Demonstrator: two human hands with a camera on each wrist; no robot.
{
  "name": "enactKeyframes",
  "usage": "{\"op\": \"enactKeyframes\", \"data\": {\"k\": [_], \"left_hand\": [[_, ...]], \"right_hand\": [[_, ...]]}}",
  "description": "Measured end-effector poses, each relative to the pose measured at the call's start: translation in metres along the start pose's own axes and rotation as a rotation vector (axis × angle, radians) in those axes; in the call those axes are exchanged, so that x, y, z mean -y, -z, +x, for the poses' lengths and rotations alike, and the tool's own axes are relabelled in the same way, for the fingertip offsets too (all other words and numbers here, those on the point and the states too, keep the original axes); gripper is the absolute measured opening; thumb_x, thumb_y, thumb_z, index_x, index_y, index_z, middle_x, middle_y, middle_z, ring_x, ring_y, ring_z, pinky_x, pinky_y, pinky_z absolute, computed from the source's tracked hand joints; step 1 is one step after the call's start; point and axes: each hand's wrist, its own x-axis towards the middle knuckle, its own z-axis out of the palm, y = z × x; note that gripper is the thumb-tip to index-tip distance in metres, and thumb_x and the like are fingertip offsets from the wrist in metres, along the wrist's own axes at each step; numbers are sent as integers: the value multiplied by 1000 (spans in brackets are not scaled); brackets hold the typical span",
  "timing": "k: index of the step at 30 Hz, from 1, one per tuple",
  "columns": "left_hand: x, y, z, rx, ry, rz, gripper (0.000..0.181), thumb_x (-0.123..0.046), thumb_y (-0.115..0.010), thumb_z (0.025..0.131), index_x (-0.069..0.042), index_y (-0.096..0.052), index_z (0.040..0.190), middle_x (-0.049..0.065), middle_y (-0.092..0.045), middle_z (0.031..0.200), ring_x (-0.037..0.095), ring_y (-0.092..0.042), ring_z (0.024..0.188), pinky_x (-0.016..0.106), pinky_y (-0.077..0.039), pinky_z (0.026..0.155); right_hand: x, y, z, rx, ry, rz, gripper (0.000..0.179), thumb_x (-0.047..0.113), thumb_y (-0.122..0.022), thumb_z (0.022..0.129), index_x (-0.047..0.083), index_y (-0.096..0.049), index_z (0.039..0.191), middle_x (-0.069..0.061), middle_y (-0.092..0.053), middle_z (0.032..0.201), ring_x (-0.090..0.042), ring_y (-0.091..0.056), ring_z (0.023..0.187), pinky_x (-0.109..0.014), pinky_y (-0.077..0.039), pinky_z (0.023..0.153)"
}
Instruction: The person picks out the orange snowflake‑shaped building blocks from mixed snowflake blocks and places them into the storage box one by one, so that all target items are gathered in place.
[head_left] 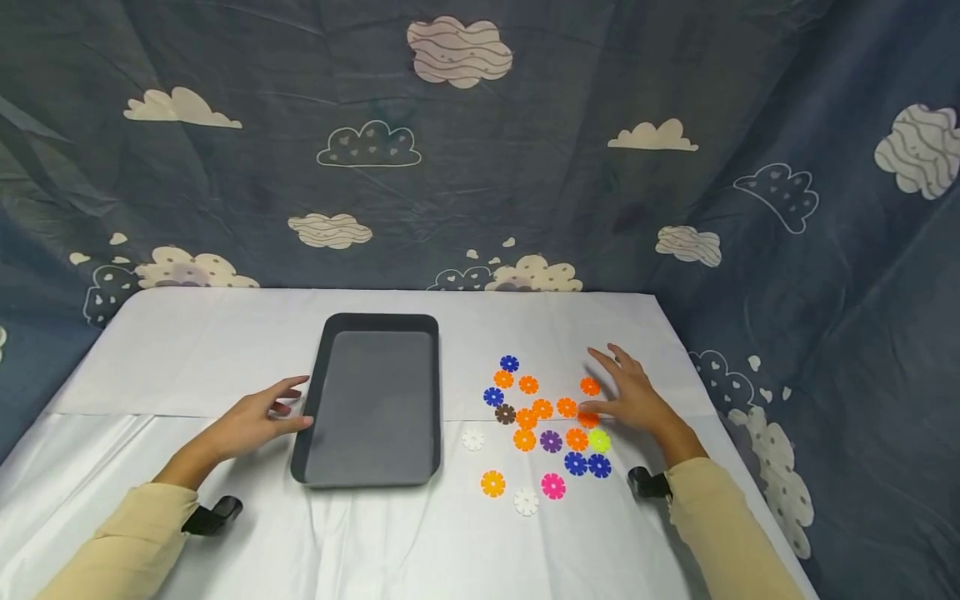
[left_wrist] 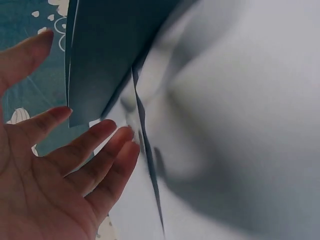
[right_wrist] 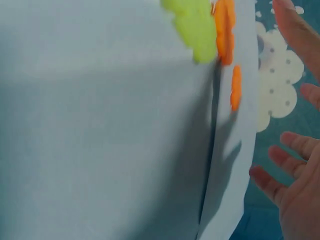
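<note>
Grey tray (head_left: 371, 408) by left hand (head_left: 251, 423); right hand (head_left: 628, 393) beside orange discs (head_left: 590, 386). Both relaxed, gripping nothing. Looks like reach phase; lifting one calls for a fingertip pinch.

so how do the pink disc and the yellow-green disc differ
The pink disc stands apart from its neighbours; the yellow-green disc sits close beside an orange disc and a blue disc. The pink disc lies nearer the person than the yellow-green disc. Both are round, notch-edged and lie on the white cloth.
</note>
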Motion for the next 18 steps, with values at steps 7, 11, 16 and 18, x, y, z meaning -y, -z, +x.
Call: {"op": "enactKeyframes", "data": {"k": [7,11,16,18], "left_hand": [[0,-8,-1,24,49,-112,72,-27,-66,92,3,-31,146,30,-54,128,32,-62,103,46,-52,82],[0,-10,-1,38,73,-239,72,-22,-65,93,6,-26,147,35,-49,128,31,-64,98,39,-56,77],[-2,-11,-2,30,118,-286,68,-18,-62,94,5,-26,147,36,-48,128,23,-66,87,34,-56,73],[-1,-12,-3,27,131,-303,66,-15,-61,94,6,-27,147,35,-48,128,22,-65,88,33,-55,73]], "right_hand": [[-15,1,4,24,-31,67,94,48,-79,75,14,-34,150,-25,-21,149,-46,-31,130,-68,-32,100],[-19,1,7,29,-17,83,84,40,-79,78,9,-40,146,-23,-37,136,-38,-46,112,-57,-44,97],[-22,0,13,23,6,100,70,30,-78,82,5,-48,139,-20,-51,121,-32,-50,102,-52,-47,95],[-21,0,16,21,4,112,64,28,-77,83,5,-52,137,-19,-54,119,-32,-51,101,-51,-47,95]]}}
